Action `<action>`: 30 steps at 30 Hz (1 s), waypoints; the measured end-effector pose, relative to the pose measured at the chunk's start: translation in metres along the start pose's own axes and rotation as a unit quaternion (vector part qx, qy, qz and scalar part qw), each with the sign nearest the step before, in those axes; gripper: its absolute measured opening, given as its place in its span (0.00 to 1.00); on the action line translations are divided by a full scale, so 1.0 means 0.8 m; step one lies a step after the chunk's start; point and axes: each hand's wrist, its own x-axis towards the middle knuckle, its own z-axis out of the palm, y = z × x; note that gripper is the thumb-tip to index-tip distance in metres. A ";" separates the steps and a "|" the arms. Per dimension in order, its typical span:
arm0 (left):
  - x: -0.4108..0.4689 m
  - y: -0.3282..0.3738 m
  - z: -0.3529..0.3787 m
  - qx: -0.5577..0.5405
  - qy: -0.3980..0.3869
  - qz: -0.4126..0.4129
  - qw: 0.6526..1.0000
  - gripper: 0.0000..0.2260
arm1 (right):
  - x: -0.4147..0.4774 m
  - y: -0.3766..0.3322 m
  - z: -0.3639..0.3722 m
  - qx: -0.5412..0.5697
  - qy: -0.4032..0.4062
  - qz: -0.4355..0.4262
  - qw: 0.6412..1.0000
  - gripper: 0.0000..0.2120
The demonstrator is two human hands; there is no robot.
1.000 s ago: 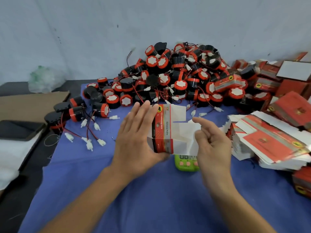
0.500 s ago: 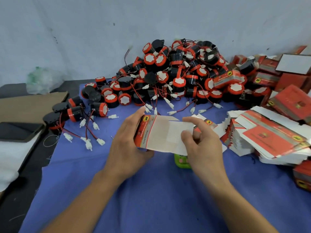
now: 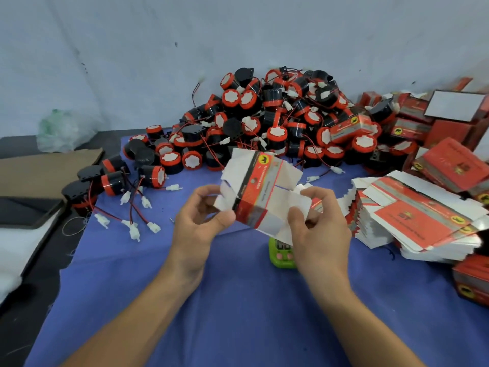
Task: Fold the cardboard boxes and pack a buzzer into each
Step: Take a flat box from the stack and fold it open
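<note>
Change: since half a second ago the cardboard box (image 3: 260,192) has turned from a flat white sheet into a part-opened sleeve, red printed panel toward the camera, and it sits higher against the heap.
Box position: held off the tabletop (image 3: 105,139) between both hands, tilted, with white end flaps splayed out on either side.
Left hand (image 3: 197,226): thumb and curled fingers pinch the white flaps at the box's left end.
Right hand (image 3: 320,234): thumb pressed onto a white flap at the box's right end, fingers curled behind it.
Buzzers (image 3: 277,135): a large heap, black with red caps, trailing red-and-black leads and white plugs, piled against the wall behind the box; a few loose ones (image 3: 113,178) lie at the cloth's left edge.
Flat blanks (image 3: 412,221): a fanned stack of unfolded red-and-white cartons just right of the right hand.
Folded boxes (image 3: 449,165): closed red boxes piled at the far right by the wall.
Green device (image 3: 280,256): small, with pink buttons, on the cloth, partly hidden by the right hand.
Blue cloth (image 3: 238,300): covers most of the tabletop.
Left side: brown cardboard sheet (image 3: 45,170), dark phone (image 3: 26,210), crumpled plastic bag (image 3: 63,131).
</note>
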 end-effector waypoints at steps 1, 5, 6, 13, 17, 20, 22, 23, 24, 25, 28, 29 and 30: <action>-0.002 0.002 0.002 -0.014 -0.022 0.010 1.000 0.14 | -0.002 -0.001 0.001 -0.006 0.005 -0.002 1.000 0.14; -0.008 0.004 0.013 -0.026 -0.052 0.007 0.998 0.10 | -0.015 -0.008 0.006 -0.059 0.008 -0.050 0.997 0.15; -0.009 0.005 0.015 -0.035 -0.031 -0.010 0.999 0.13 | -0.018 -0.009 0.008 -0.073 -0.005 -0.063 0.995 0.15; 0.013 0.001 -0.007 -0.127 0.172 -0.167 0.963 0.08 | -0.022 -0.015 0.000 -0.053 -0.149 -0.078 0.984 0.13; 0.022 0.003 -0.023 -0.083 0.202 -0.095 0.971 0.10 | 0.002 -0.003 -0.024 -0.264 -0.215 -0.092 0.936 0.31; 0.022 0.004 -0.024 -0.061 0.171 -0.053 0.982 0.15 | -0.002 0.006 -0.027 -0.389 -0.338 -0.113 0.849 0.43; 0.020 0.007 -0.023 -0.036 0.145 -0.035 0.988 0.18 | 0.000 0.011 -0.028 -0.404 -0.297 -0.119 0.857 0.30; 0.018 0.009 -0.021 -0.015 0.128 -0.023 0.991 0.20 | 0.004 0.009 -0.030 -0.437 -0.256 -0.125 0.853 0.22; 0.016 0.012 -0.019 0.011 0.108 -0.010 0.994 0.22 | 0.007 0.006 -0.033 -0.490 -0.217 -0.119 0.836 0.17; 0.014 0.015 -0.017 0.041 0.086 0.002 0.995 0.23 | 0.011 0.006 -0.036 -0.533 -0.180 -0.117 0.818 0.18; 0.005 0.020 -0.009 0.124 -0.014 0.044 0.991 0.27 | 0.010 0.004 -0.039 -0.400 -0.103 -0.138 0.900 0.31; 0.002 0.020 -0.006 0.146 -0.052 0.058 0.986 0.29 | 0.003 -0.008 -0.034 -0.261 -0.100 -0.132 0.951 0.31; 0.000 0.020 -0.003 0.164 -0.084 0.068 0.981 0.31 | -0.003 -0.018 -0.028 -0.107 -0.117 -0.110 0.981 0.30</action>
